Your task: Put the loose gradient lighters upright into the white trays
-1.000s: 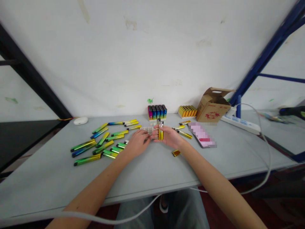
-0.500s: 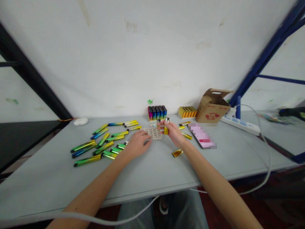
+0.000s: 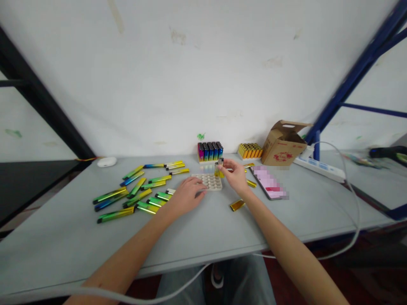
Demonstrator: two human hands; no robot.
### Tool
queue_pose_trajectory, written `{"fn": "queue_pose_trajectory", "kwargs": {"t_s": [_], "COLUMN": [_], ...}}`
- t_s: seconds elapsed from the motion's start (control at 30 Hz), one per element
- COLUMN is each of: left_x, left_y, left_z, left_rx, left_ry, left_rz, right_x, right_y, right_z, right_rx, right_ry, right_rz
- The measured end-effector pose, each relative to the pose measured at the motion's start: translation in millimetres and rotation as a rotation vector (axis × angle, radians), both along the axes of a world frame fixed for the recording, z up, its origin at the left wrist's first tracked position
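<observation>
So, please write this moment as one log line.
left hand: at white tray | right hand: holding gold lighter at tray's far right corner

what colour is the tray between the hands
The tray is off-white; it shows best in the head view.

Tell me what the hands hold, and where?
The right hand holds a shiny yellow, silver-topped lighter by its sides; the exact height is unclear. Whether the left hand grips the pale, rectangular tray is unclear.
</observation>
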State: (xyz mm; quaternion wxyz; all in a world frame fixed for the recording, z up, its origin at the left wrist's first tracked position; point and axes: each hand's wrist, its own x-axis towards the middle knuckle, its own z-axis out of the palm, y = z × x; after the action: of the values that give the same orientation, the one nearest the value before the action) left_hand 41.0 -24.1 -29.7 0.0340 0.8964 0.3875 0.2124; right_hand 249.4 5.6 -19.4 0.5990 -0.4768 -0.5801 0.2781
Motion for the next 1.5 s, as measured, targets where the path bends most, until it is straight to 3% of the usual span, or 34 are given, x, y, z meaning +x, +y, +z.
{"fn": "queue_pose_trajectory", "kwargs": {"t_s": [0.13, 0.23, 0.43, 0.57, 0.83, 1.5], "left_x": [-1.5, -2.0, 1.4, 4.8, 4.9, 4.4], "left_y": [2.3, 3.1, -1.4, -4.1, -4.0, -5.8], "left_z": [-3.7, -4.9, -3.6, -4.3, -7.4, -4.2], "left_rx": [0.004, 0.025, 0.057, 0.062, 0.057, 0.011], "left_ry": [-0.005, -0.004, -0.013, -0.027, 0.009, 0.017], "left_rz": [0.015, 0.006, -0.02, 0.009, 0.007, 0.009], "right_x": [-2.1, -3.0, -3.3, -4.0, -1.0, 5.6], "right_y": [-1.3, -5.5, -10.5, -5.6, 3.1, 2.1], "right_z": [-1.9, -1.4, -3.1, -10.5, -17.6, -13.7], "right_rx": [0.02, 0.135, 0.383, 0.37, 0.339, 0.36], "right_ry": [-0.002, -0.062, -0.435, -0.566, -0.559, -0.7], "right_rz": [-0.017, -0.047, 0.017, -0.031, -0.055, -0.09]}}
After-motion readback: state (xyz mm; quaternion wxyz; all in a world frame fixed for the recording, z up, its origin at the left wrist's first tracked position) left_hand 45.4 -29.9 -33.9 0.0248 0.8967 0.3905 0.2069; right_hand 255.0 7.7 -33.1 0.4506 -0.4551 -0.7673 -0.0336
